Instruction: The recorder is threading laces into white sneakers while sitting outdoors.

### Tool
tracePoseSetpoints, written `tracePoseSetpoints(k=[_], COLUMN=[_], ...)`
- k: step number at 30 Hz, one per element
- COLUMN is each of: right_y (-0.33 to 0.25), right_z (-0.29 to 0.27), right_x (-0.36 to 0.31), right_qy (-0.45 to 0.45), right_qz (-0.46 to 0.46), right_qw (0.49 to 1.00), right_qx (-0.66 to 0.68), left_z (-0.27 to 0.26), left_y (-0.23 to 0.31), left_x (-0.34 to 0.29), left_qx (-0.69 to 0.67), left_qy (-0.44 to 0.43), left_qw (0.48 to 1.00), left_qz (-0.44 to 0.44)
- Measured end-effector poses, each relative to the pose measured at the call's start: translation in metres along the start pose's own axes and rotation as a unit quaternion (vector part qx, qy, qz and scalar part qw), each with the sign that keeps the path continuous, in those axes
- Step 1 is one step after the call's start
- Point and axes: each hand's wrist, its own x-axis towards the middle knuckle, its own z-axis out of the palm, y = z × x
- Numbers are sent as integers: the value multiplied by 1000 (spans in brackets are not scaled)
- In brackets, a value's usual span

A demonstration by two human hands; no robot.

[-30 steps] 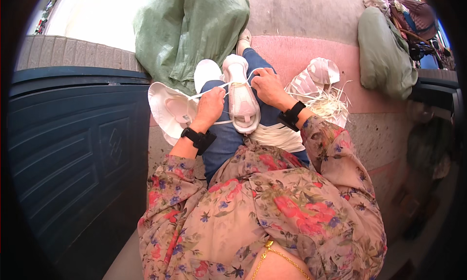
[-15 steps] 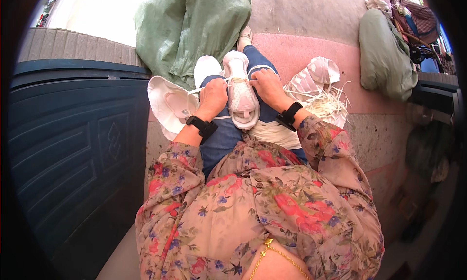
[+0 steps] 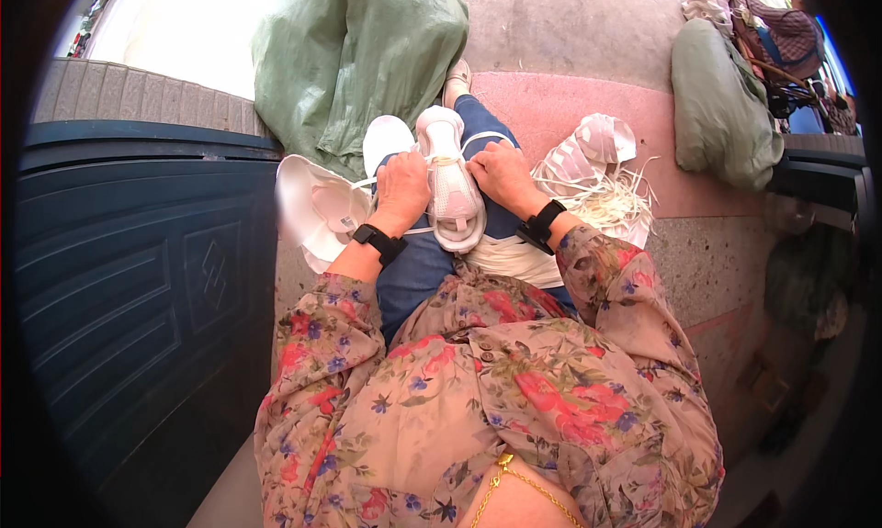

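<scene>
A white and pale pink sneaker point(image 3: 454, 197) lies across my lap between my two hands. My left hand point(image 3: 402, 186) is closed at the shoe's left side, pinching a white shoelace point(image 3: 364, 182) whose loose part trails out leftward. On the other side, my right hand point(image 3: 501, 172) is closed close to the shoe; a white lace point(image 3: 487, 135) loops out above its knuckles. The fingertips of both hands are partly hidden. Beside my left forearm rests a white shoe piece point(image 3: 317, 207) with a pink inside. Another white shoe point(image 3: 387, 139) stands just beyond my left hand.
Right of my leg lie more white and pink shoe pieces point(image 3: 588, 147) and a tangled bundle of laces point(image 3: 617, 202). White laces point(image 3: 514, 257) are draped over my lap. A large green sack point(image 3: 367, 60) stands ahead, another sack point(image 3: 721, 106) at right. A dark blue panel point(image 3: 156, 271) borders the left.
The whole view has shifted slightly. Both hands stay closed at the sneaker's sides, and the lace stretched between them over the shoe shows less plainly now.
</scene>
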Motion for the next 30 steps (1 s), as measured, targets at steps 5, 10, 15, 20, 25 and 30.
tracePoseSetpoints(k=[5,10,15,20,25,30], right_y=[0,0,-4,8,11,14], right_z=[1,-2,-7,3,6,11], right_x=[-1,0,-4,3,-5,-13], right_qy=[-2,-56,-131,-185,-112,-13], right_qz=[2,-47,-64,-65,-49,-26], right_qw=[1000,996,986,979,992,994], right_qx=[-3,-47,-81,-46,40,102], left_z=[3,2,-7,6,9,-12], left_y=[4,2,27,10,-1,26], left_x=[1,2,-18,-14,-13,2], left_qx=[25,-69,68,-70,-218,-70], left_qy=[-4,43,66,-18,-29,57], left_qw=[1000,996,995,993,971,996], left_qz=[6,-47,8,-93,-96,28])
